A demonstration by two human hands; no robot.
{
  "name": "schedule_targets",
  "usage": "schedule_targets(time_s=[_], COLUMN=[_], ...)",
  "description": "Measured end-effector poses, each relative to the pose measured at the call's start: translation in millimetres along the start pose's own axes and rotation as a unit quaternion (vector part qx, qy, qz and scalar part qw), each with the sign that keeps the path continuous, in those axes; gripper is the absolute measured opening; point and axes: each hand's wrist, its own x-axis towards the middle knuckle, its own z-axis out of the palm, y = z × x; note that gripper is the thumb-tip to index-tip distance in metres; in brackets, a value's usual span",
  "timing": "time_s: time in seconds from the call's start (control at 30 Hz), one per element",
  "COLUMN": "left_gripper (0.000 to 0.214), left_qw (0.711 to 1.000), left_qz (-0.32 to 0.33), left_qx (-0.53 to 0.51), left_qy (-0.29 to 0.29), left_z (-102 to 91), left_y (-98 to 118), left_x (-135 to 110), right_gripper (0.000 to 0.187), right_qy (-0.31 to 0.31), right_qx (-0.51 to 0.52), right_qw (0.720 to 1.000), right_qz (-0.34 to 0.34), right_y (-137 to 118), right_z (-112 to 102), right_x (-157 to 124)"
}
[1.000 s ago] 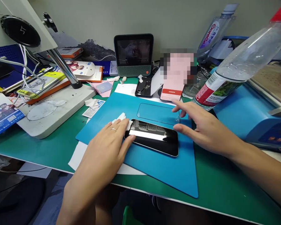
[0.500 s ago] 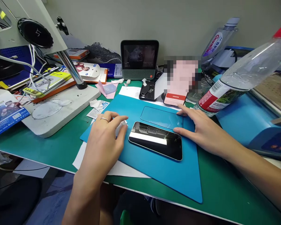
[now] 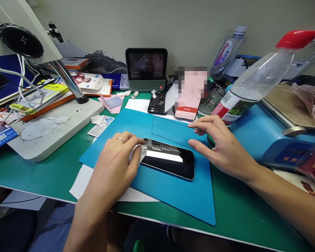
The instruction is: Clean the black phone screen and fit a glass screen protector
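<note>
Right of the mat (image 3: 170,192) leans a red-capped bottle (image 3: 252,87), clear inside, its level hard to read; beyond the mat's far right corner are a glass jar (image 3: 211,101) and a white-capped bottle (image 3: 227,52). Well right of the mat, a clear bag (image 3: 313,115) has something red in it.

On the mat, the phone (image 3: 173,166) lies flat, screen up, glossy black, reflecting a white strip and rows of lines. My hands are apart. My left hand (image 3: 115,157) pinches a tissue (image 3: 144,154) at the phone's left end; I can't tell how firmly it touches. My right hand (image 3: 217,143) grips the right end of the glass (image 3: 170,131), a clear dark-edged sheet over the mat's far half.

White paper (image 3: 81,182) shows under the mat, on a green bench (image 3: 42,182). Beyond the mat, a display (image 3: 147,66) stands before a plain wall (image 3: 189,31).
</note>
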Motion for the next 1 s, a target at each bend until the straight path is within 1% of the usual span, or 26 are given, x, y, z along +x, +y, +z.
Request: schedule_targets(time_s=[0.1,0.2,0.33,0.4,0.5,0.6,0.67,0.73,0.8,0.87,0.93,1.0], left_gripper=[0.023,0.019,0.017,0.019,0.02,0.02,0.018,0.017,0.02,0.025,0.025,0.025], left_qw=[1.0,1.0,0.997,0.996,0.996,0.995,0.995,0.993,0.99,0.987,0.986,0.984], left_qz=[0.001,0.016,0.025,0.01,-0.016,-0.034,-0.054,-0.068,-0.079,-0.092,-0.113,-0.141], left_qx=[-0.015,-0.017,0.002,0.023,0.052,0.063,0.058,0.052,0.049,0.052,0.062,0.074], left_qy=[0.006,-0.006,-0.068,-0.084,-0.074,-0.067,-0.066,-0.083,-0.109,-0.118,-0.102,-0.074], left_z=[-0.3,-0.3,-4.7,-8.9,-14.4,-16.4,-16.3,-15.9,-16.2,-18.0,-21.6,-25.9], left_y=[6.1,7.2,-0.7,-7.3,-16.5,-20.5,-20.0,-18.5,-18.1,-20.6,-26.0,-32.5], left_x=[-0.9,-1.2,-5.3,-10.4,-19.4,-24.0,-22.4,-17.8,-12.4,-8.7,-8.0,-9.6], right_gripper=[0.02,0.019,0.018,0.019,0.017,0.015,0.014,0.014,0.017,0.019,0.021,0.023], right_qy=[0.013,0.019,0.029,0.031,0.026,0.009,-0.004,-0.013,-0.025,-0.041,-0.054,-0.072], right_qx=[0.027,0.037,0.039,0.044,0.049,0.053,0.053,0.053,0.055,0.056,0.055,0.051], right_qw=[0.999,0.998,0.998,0.998,0.997,0.996,0.995,0.995,0.995,0.994,0.994,0.993], right_qz=[-0.039,-0.049,-0.045,-0.044,-0.056,-0.074,-0.084,-0.087,-0.084,-0.08,-0.081,-0.083], right_y=[-2.9,-3.8,-4.3,-4.5,-3.5,-1.1,0.4,1.2,1.3,1.0,0.9,1.2], right_z=[-0.3,0.3,-0.1,-0.8,-2.1,-2.8,-2.6,-2.1,-1.9,-2.4,-3.1,-3.4], right_x=[0.0,0.0,-0.6,-1.1,-1.3,0.0,1.0,1.7,1.8,1.6,1.4,1.3])
